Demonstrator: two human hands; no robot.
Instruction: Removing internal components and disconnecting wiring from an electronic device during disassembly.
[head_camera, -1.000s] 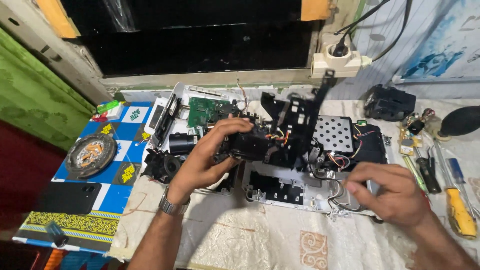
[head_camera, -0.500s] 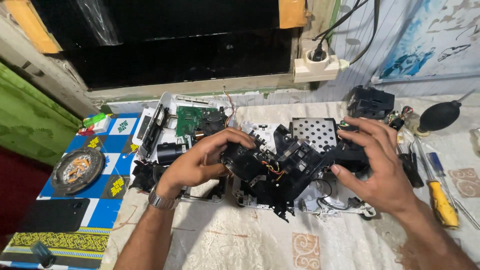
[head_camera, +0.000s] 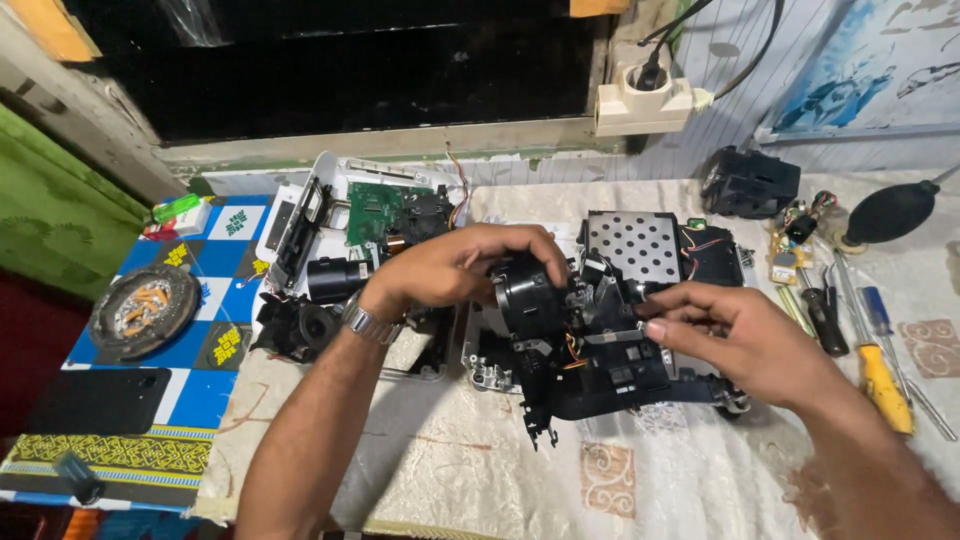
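The left hand closes over the round black plastic lens barrel at the left end of a black plastic optical assembly with exposed wires. The right hand grips the same assembly from its right side, fingers narrowed onto a flat grey part on top. The assembly sits tilted over the middle of the cream patterned tablecloth, held by both hands, in front of a perforated metal panel.

Disassembly appears well advanced. The white plastic housing shell lies open at the left, a green circuit board rests loose inside it, and a separate black cylindrical part lies beside it. A further black module stands apart near the wall. The optical assembly itself remains in one piece, with its wiring attached; separating it looks like the remaining work.

A yellow-handled screwdriver and a blue-handled screwdriver lie at the right, untouched. A black rubber air blower lies beyond them.
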